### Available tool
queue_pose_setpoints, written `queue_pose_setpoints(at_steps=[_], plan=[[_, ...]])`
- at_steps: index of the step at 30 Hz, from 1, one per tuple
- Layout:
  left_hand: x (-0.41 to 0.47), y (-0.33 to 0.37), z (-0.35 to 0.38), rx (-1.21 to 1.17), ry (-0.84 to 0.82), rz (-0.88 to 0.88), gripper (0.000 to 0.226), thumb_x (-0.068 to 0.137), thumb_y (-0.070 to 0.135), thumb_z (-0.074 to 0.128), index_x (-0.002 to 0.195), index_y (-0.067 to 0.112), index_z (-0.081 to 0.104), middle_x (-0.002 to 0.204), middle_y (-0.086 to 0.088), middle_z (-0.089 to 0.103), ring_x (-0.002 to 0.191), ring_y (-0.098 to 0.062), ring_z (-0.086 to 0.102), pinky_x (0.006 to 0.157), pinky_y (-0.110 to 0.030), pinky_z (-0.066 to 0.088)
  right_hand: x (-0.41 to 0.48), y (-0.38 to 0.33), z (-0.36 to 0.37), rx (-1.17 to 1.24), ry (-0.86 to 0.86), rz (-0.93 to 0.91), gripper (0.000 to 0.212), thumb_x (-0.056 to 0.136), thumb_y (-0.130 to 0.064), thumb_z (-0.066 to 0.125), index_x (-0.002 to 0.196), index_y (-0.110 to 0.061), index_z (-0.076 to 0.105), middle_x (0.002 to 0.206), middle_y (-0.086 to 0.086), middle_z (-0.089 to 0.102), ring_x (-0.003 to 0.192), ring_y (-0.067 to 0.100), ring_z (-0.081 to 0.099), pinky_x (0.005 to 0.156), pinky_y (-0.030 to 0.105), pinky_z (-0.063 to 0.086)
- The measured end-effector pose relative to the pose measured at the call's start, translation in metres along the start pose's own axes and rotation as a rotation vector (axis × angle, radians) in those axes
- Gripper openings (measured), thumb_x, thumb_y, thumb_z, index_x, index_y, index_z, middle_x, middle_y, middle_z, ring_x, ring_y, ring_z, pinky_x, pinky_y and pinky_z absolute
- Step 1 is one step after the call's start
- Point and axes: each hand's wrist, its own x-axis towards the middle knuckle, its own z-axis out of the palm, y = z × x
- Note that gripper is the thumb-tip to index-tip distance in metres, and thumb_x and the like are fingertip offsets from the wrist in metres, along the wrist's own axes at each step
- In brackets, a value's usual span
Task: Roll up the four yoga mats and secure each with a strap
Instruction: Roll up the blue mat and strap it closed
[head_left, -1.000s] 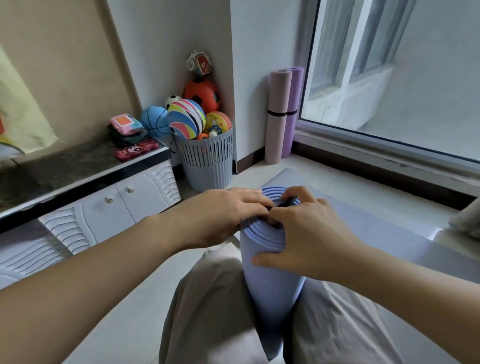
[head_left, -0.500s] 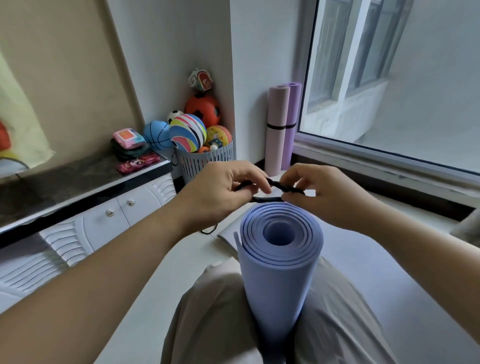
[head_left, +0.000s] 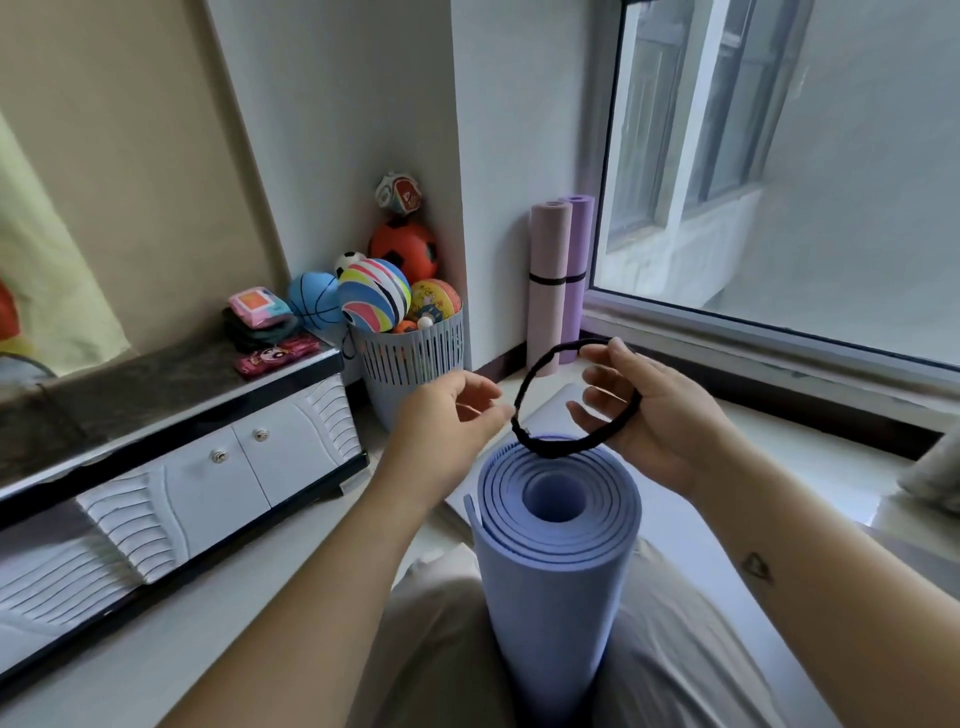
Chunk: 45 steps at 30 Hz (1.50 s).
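A rolled blue-violet yoga mat (head_left: 558, 525) stands upright between my knees, its spiral end facing up. Just above that end hangs a black strap (head_left: 524, 395), spread into a wide loop. My right hand (head_left: 654, 415) holds the loop, with fingers through it and the thumb on top. My left hand (head_left: 452, 413) sits to the left of the loop, fingers loosely curled, fingertips at the strap's left edge; I cannot see a pinch. A pink rolled mat (head_left: 549, 270) and a purple rolled mat (head_left: 579, 244) lean in the corner, each with a black band.
Another mat (head_left: 691, 525) lies flat on the floor under my legs. A grey basket (head_left: 415, 358) full of balls stands by the wall. A low white cabinet (head_left: 208, 467) runs along the left. A large window (head_left: 779, 182) and its sill (head_left: 779, 364) bound the right.
Both hands lifted off the roll's top with the strap and drew apart. The strap has opened into a wide loop held by the right hand; the left hand loosened its pinch.
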Motion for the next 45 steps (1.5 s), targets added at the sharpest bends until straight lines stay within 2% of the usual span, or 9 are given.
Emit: queue_pose_setpoints(at_steps=[5, 8, 14, 20, 25, 29, 33, 40, 45], plan=[[0.003, 0.006, 0.005, 0.068, -0.178, -0.123, 0.045, 0.09, 0.045, 0.059, 0.124, 0.016, 0.06, 0.114, 0.005, 0.064, 0.099, -0.009, 0.058, 0.08, -0.023, 0.041, -0.002, 0.003, 0.004, 0.018, -0.055, -0.039, 0.03, 0.1, -0.025, 0.044, 0.089, -0.006, 0.064, 0.066, 0.004, 0.059, 0.056, 0.013, 0.056, 0.064, 0.032, 0.059], [0.004, 0.004, 0.008, -0.047, -0.176, -0.139, 0.033, 0.093, 0.034, 0.059, 0.116, 0.012, 0.065, 0.095, 0.004, 0.068, 0.087, -0.009, 0.061, 0.08, -0.026, 0.045, -0.002, 0.003, 0.007, 0.037, -0.071, -0.064, 0.032, 0.099, -0.027, 0.043, 0.088, -0.007, 0.065, 0.067, 0.004, 0.059, 0.058, 0.013, 0.055, 0.064, 0.033, 0.058], [0.007, 0.02, 0.0, -1.27, -0.151, -0.399, 0.014, 0.085, 0.014, 0.057, 0.086, 0.009, 0.07, 0.074, -0.003, 0.07, 0.067, -0.011, 0.068, 0.063, -0.025, 0.059, 0.003, 0.004, 0.001, 0.108, 0.046, -0.027, 0.027, 0.1, -0.025, 0.045, 0.089, -0.008, 0.063, 0.059, -0.001, 0.045, 0.045, 0.008, 0.04, 0.056, 0.027, 0.056], [0.0, 0.035, -0.002, -1.678, -0.248, -0.327, 0.017, 0.08, 0.017, 0.053, 0.077, 0.007, 0.066, 0.051, 0.006, 0.045, 0.044, -0.005, 0.048, 0.06, -0.026, 0.058, 0.0, 0.009, 0.0, -0.018, -0.117, 0.073, 0.015, 0.085, -0.024, 0.057, 0.092, -0.01, 0.058, 0.047, -0.006, 0.028, 0.032, 0.004, 0.023, 0.057, 0.021, 0.054], [-0.001, 0.032, -0.01, -1.473, -0.397, -0.381, 0.02, 0.085, 0.021, 0.049, 0.089, 0.005, 0.062, 0.041, 0.008, 0.027, 0.031, -0.003, 0.026, 0.04, -0.017, 0.041, -0.008, -0.002, 0.001, -0.303, -0.249, 0.11, 0.025, 0.08, -0.032, 0.057, 0.089, -0.01, 0.063, 0.048, -0.004, 0.026, 0.033, 0.007, 0.025, 0.076, 0.034, 0.052], [-0.005, 0.032, -0.01, -1.206, -0.441, -0.372, 0.023, 0.095, 0.025, 0.044, 0.091, 0.006, 0.056, 0.04, 0.006, 0.027, 0.031, -0.004, 0.024, 0.039, -0.017, 0.035, -0.005, -0.011, 0.006, -0.437, -0.302, 0.069, 0.035, 0.08, -0.036, 0.056, 0.099, -0.008, 0.063, 0.056, 0.0, 0.043, 0.037, 0.009, 0.036, 0.075, 0.035, 0.057], [-0.01, 0.034, -0.009, -0.993, -0.439, -0.299, 0.024, 0.094, 0.028, 0.047, 0.098, 0.005, 0.053, 0.047, 0.003, 0.035, 0.035, -0.005, 0.025, 0.044, -0.019, 0.04, 0.0, -0.011, 0.012, -0.638, -0.245, -0.102, 0.019, 0.085, -0.027, 0.059, 0.086, -0.009, 0.065, 0.067, 0.002, 0.053, 0.043, 0.01, 0.042, 0.081, 0.036, 0.056], [-0.006, 0.027, -0.011, -0.497, -0.074, -0.106, 0.003, 0.09, 0.018, 0.062, 0.091, 0.016, 0.06, 0.071, 0.004, 0.066, 0.059, -0.009, 0.066, 0.07, -0.029, 0.057, 0.001, -0.013, 0.013, -0.691, -0.085, -0.271, 0.014, 0.092, -0.016, 0.058, 0.086, -0.01, 0.069, 0.068, -0.001, 0.062, 0.058, 0.012, 0.051, 0.084, 0.04, 0.056], [-0.004, 0.024, -0.016, -0.17, 0.037, 0.066, 0.01, 0.088, 0.027, 0.066, 0.079, 0.029, 0.062, 0.072, 0.013, 0.066, 0.067, 0.007, 0.059, 0.071, -0.017, 0.051, -0.001, -0.017, 0.012, -0.877, -0.097, -0.318, 0.012, 0.092, -0.014, 0.06, 0.086, -0.018, 0.07, 0.071, -0.005, 0.067, 0.064, 0.013, 0.058, 0.08, 0.029, 0.056]])
